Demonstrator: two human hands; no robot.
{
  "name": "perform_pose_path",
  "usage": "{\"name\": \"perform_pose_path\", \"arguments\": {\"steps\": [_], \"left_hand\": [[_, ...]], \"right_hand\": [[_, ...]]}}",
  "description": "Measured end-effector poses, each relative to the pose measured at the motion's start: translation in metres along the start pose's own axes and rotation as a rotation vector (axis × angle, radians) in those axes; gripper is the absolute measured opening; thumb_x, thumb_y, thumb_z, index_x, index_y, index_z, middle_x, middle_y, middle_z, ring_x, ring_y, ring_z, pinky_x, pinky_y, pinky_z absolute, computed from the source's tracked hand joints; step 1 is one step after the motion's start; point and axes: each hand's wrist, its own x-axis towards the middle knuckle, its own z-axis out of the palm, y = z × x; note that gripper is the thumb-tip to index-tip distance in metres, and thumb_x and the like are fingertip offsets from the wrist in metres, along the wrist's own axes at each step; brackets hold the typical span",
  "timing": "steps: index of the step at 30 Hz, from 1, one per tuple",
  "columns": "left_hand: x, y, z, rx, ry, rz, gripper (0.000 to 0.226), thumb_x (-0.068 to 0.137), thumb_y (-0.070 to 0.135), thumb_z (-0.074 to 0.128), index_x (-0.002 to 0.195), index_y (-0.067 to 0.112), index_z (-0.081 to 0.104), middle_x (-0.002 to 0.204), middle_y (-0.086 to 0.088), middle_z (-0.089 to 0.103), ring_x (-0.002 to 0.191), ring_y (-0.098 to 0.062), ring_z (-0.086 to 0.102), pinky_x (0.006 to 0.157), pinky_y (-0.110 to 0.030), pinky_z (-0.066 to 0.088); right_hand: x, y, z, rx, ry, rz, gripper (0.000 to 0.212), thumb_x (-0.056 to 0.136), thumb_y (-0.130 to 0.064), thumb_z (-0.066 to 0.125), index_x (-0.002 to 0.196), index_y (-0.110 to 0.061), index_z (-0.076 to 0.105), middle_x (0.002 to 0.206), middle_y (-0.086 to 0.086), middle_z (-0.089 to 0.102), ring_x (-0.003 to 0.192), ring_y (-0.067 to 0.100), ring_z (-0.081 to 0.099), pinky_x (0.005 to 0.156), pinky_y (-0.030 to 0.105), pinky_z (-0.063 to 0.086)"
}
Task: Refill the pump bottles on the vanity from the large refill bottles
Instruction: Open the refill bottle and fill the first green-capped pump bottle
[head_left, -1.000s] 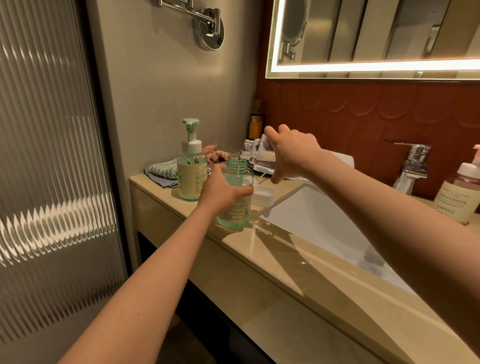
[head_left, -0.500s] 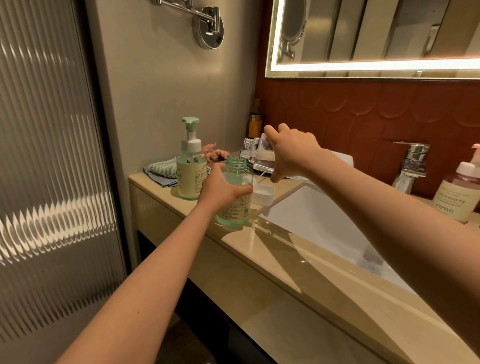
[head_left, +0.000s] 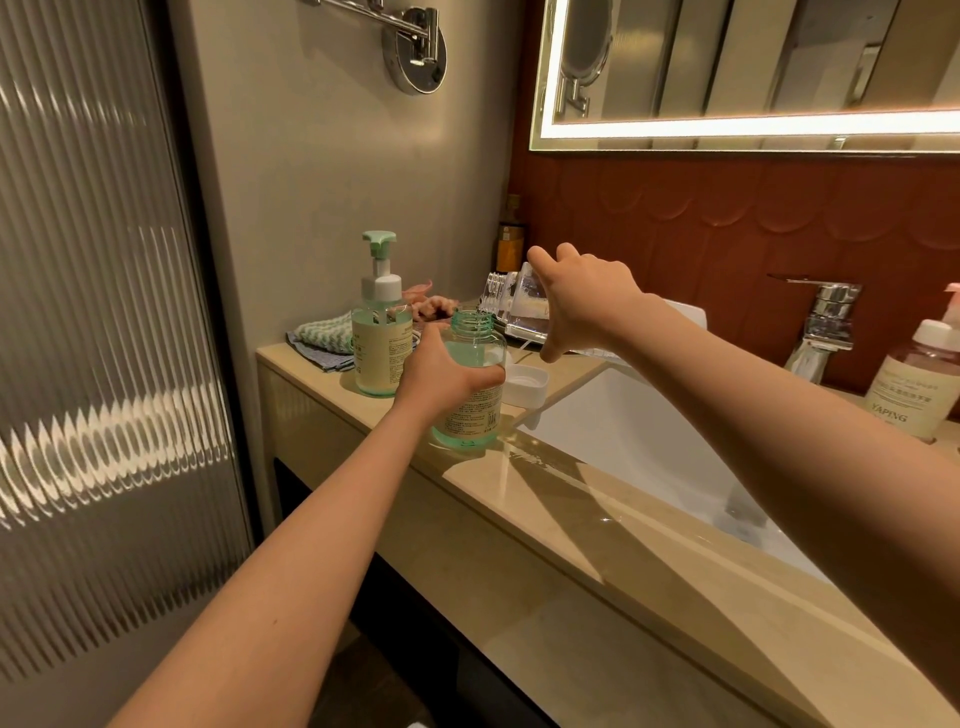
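**Pouring soap into the open green bottle**

The fingers (head_left: 482, 375) of the left hand (head_left: 441, 379) are curled round the open green bottle (head_left: 475, 415) and grip it about the middle. The bottle stands upright on the worktop (head_left: 519, 499), right at the edge of the sink (head_left: 623, 431). Its pump top is off and its mouth is open. There is green liquid inside, up to about where the hand is.

The fingers (head_left: 540, 259) of the right hand (head_left: 587, 304) are curled round a clear refill bottle (head_left: 524, 306). It is tipped over, with its neck just above the open mouth. I cannot tell if liquid is running out, because the stream is too thin or hidden.

A white cap (head_left: 525, 384) lies on the worktop just beside the green bottle. A green pump bottle (head_left: 382, 348) with its top on stands behind, near a folded cloth (head_left: 322, 338). A pink pump bottle (head_left: 919, 384) stands far off on the other side of the sink, past the tap (head_left: 828, 322).

This looks like the pouring step for the first bottle. Next, the right hand should tip slowly and stay over the mouth while the left hand holds the bottle steady. Then the refill bottle should be tipped back up before the green bottle gets too full.
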Motion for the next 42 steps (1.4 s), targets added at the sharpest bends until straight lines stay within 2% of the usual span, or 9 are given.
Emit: {"name": "perform_pose_path", "arguments": {"steps": [7, 15, 39, 42], "left_hand": [[0.0001, -0.0008, 0.0003, -0.004, 0.005, 0.003, 0.08, 0.068, 0.033, 0.081, 0.132, 0.011, 0.038, 0.124, -0.004, 0.056, 0.111, -0.021, 0.054, 0.085, -0.03, 0.043], [0.0021, -0.0022, 0.0008, -0.006, 0.002, -0.005, 0.083, 0.066, 0.034, 0.082, 0.133, 0.012, 0.037, 0.124, -0.004, 0.056, 0.111, -0.021, 0.054, 0.086, -0.032, 0.045], [-0.0002, -0.0006, 0.0006, -0.021, 0.008, 0.006, 0.083, 0.068, 0.031, 0.082, 0.134, 0.01, 0.037, 0.124, -0.005, 0.057, 0.111, -0.021, 0.055, 0.084, -0.028, 0.042], [-0.0006, -0.0003, 0.0005, -0.026, 0.01, 0.008, 0.081, 0.068, 0.031, 0.082, 0.133, 0.011, 0.038, 0.123, -0.004, 0.057, 0.105, -0.017, 0.054, 0.083, -0.028, 0.042]], "right_hand": [[0.0001, -0.0006, -0.0006, 0.008, -0.006, 0.0, 0.099, 0.063, -0.042, 0.082, 0.139, -0.017, 0.025, 0.122, 0.012, 0.046, 0.091, 0.021, 0.045, 0.065, 0.028, 0.04], [0.0002, -0.0004, -0.0008, 0.002, -0.004, 0.0, 0.101, 0.065, -0.041, 0.082, 0.142, -0.017, 0.022, 0.126, 0.012, 0.045, 0.103, 0.025, 0.051, 0.067, 0.028, 0.04], [-0.0001, -0.0004, -0.0011, 0.001, -0.002, 0.0, 0.1, 0.063, -0.042, 0.083, 0.14, -0.016, 0.024, 0.124, 0.013, 0.046, 0.103, 0.026, 0.051, 0.067, 0.03, 0.04], [0.0001, -0.0007, -0.0011, -0.004, -0.005, 0.001, 0.102, 0.063, -0.042, 0.082, 0.141, -0.016, 0.023, 0.126, 0.013, 0.045, 0.105, 0.027, 0.051, 0.067, 0.03, 0.039]]}}
